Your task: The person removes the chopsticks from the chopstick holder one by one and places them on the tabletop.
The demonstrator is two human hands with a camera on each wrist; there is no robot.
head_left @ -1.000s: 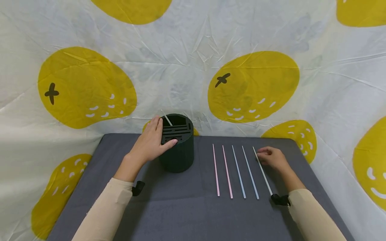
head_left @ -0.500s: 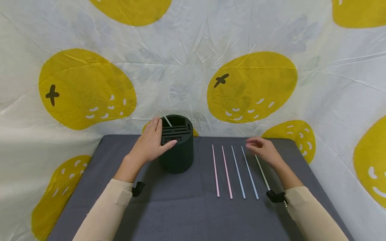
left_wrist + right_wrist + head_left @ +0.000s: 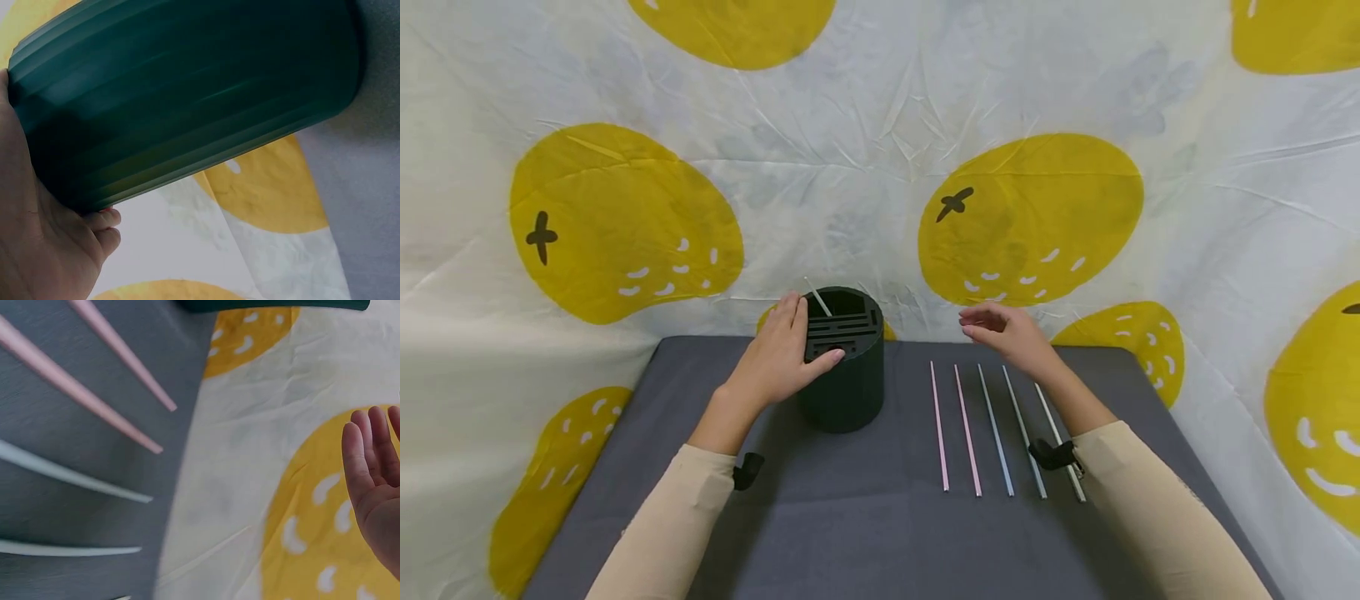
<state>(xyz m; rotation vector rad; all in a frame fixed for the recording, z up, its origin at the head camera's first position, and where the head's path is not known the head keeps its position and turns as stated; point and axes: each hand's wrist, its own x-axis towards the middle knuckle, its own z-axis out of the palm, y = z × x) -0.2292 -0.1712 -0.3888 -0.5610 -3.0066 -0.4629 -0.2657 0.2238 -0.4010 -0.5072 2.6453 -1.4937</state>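
Note:
A dark green cylindrical holder (image 3: 847, 400) with a slotted top stands near the table's back edge. One thin pale stick (image 3: 817, 297) leans inside its open rear compartment. My left hand (image 3: 769, 354) grips the holder at its upper left rim, thumb at the front and fingers along the far side. Raised over the table's back edge, my right hand (image 3: 1009, 335) holds nothing; its fingers are loosely bent. Below it lie two pink sticks (image 3: 938, 425), two light blue sticks (image 3: 996, 433) and one cream stick (image 3: 1047, 407), side by side. My right wrist partly covers the rightmost ones.
A dark grey cloth covers the table (image 3: 850, 525). Right behind it hangs a white curtain (image 3: 842, 208) with large yellow fruit prints. Black wrist cameras (image 3: 1051, 454) sit on both sleeves.
My right hand has moved left and up, from beside the cream stick to the air beyond the sticks' far ends. The left hand and the holder stay put.

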